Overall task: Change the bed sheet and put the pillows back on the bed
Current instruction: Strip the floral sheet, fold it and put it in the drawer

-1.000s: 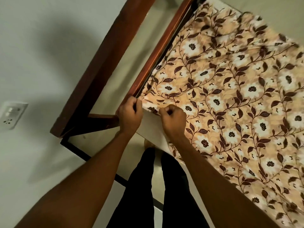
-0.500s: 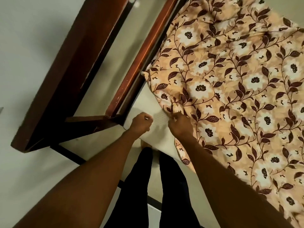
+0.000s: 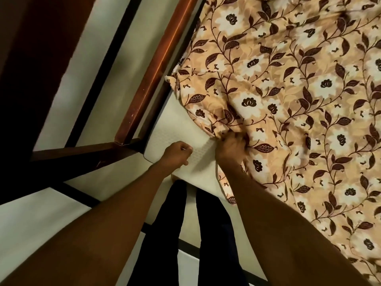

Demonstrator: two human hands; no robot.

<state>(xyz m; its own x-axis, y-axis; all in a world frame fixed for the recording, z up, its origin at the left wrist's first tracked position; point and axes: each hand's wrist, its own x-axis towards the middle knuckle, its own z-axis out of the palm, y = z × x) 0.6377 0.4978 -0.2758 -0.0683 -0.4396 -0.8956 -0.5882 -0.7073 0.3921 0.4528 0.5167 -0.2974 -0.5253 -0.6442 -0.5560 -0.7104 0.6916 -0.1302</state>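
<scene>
Where the fingers point(image 3: 239, 141) of the right hand point(image 3: 229, 149) curl into a bunched fold of the floral bed sheet point(image 3: 288, 96), they grip the cloth, though blur hides the detail. The left hand point(image 3: 177, 154) lies just beside it, fingers curled into a fist with nothing visible inside, resting on the bare white mattress point(image 3: 175, 124) corner. The sheet covers the rest of the bed. A wooden bed frame point(image 3: 152, 79) borders the mattress.

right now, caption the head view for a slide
Right hand grips the floral sheet at the bare mattress corner; left hand fisted alongside.
</scene>
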